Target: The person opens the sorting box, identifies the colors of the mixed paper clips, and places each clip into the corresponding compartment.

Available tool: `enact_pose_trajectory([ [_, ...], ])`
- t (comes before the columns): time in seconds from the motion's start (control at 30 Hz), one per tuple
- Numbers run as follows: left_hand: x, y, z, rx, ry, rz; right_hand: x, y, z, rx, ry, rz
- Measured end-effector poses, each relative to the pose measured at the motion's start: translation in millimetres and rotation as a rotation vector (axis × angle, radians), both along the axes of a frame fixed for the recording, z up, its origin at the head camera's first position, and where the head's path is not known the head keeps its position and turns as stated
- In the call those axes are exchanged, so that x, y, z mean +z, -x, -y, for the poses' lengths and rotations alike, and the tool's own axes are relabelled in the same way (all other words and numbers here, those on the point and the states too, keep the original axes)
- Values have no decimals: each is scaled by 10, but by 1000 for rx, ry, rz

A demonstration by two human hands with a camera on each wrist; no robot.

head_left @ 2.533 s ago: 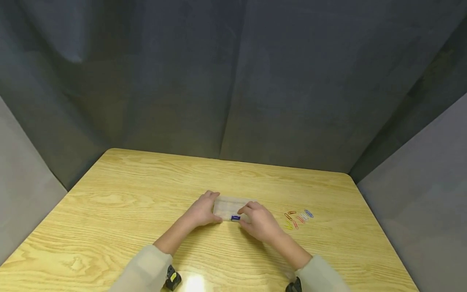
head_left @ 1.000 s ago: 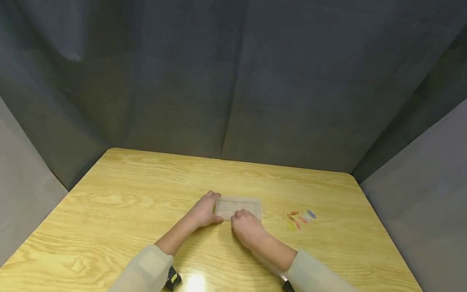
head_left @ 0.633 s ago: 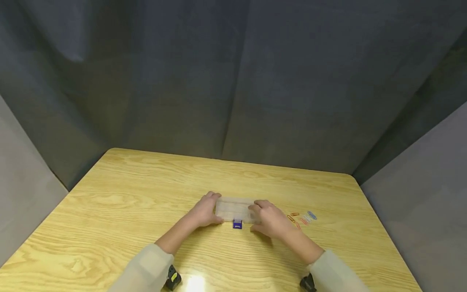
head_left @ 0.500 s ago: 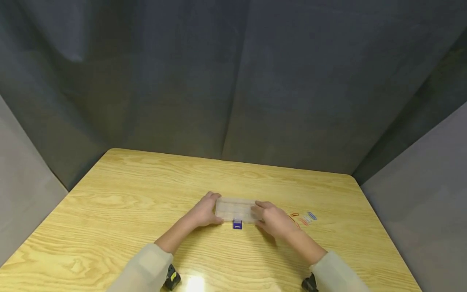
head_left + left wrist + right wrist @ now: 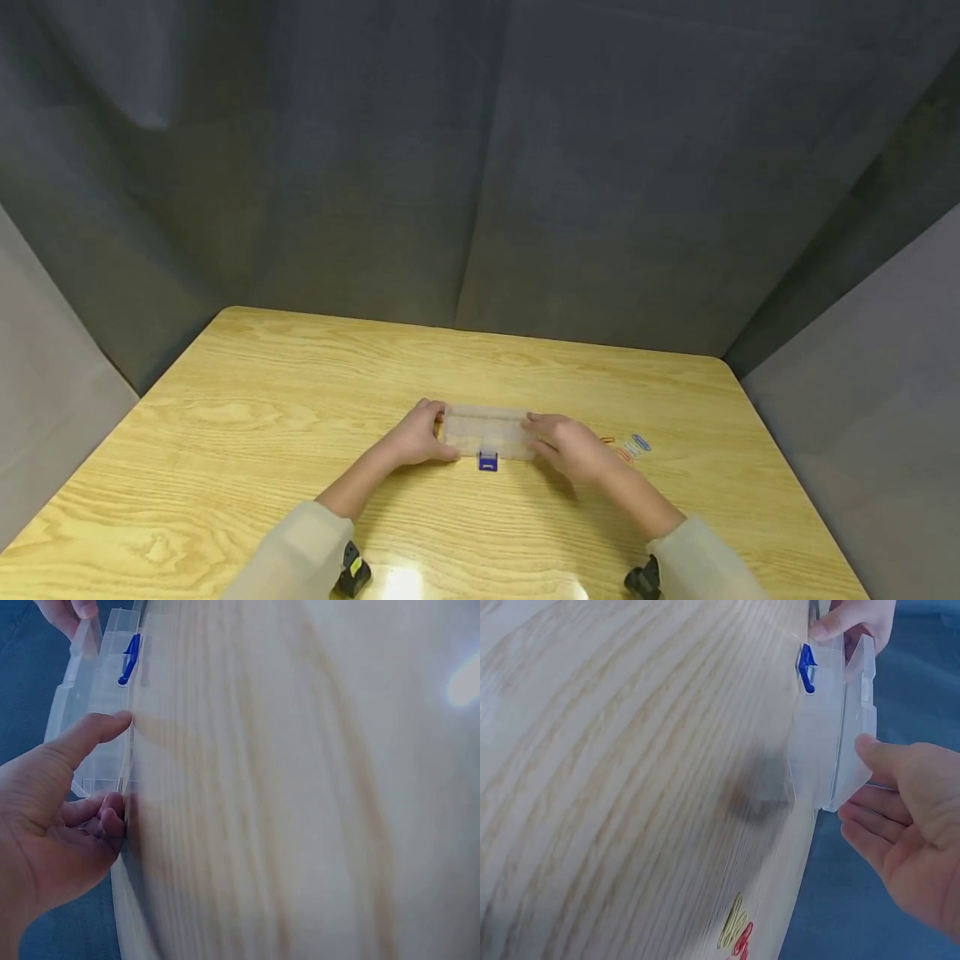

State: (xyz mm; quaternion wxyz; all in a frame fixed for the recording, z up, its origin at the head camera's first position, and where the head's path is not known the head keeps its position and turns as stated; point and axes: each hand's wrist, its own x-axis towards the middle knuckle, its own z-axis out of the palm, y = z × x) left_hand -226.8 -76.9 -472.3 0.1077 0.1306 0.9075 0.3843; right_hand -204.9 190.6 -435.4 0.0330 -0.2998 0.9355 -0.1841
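Note:
A clear plastic storage box (image 5: pixel 468 433) lies on the table, its blue latch (image 5: pixel 488 461) hanging unfastened at the front. In the right wrist view its lid (image 5: pixel 860 724) is tilted up from the base. My left hand (image 5: pixel 412 435) holds the box's left end, thumb at the front edge and the other fingers round the side. At the right end my right hand (image 5: pixel 573 450) grips the lid, with the thumb on top and the fingers at its edge.
Coloured paper clips lie right of the box, partly hidden by my right hand: blue clips (image 5: pixel 641 442), yellow clips (image 5: pixel 733 922) and red clips (image 5: pixel 742 941). The wooden table (image 5: pixel 300 375) ends at a dark curtain (image 5: pixel 360 167) behind.
My right hand has pressed at the front latch, then moved right to the box's right end. The blue latch has swung down and the lid has risen. My left hand stays at the left end.

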Motion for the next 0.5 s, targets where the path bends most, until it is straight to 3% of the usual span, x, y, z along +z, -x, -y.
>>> enact_pose_trajectory([
  [0.27,27,6,-1,-25,7,22,1,46,-51,-153,248,132],
  [0.5,32,19,10,-28,-1,36,-117,169,1,-373,514,181],
])
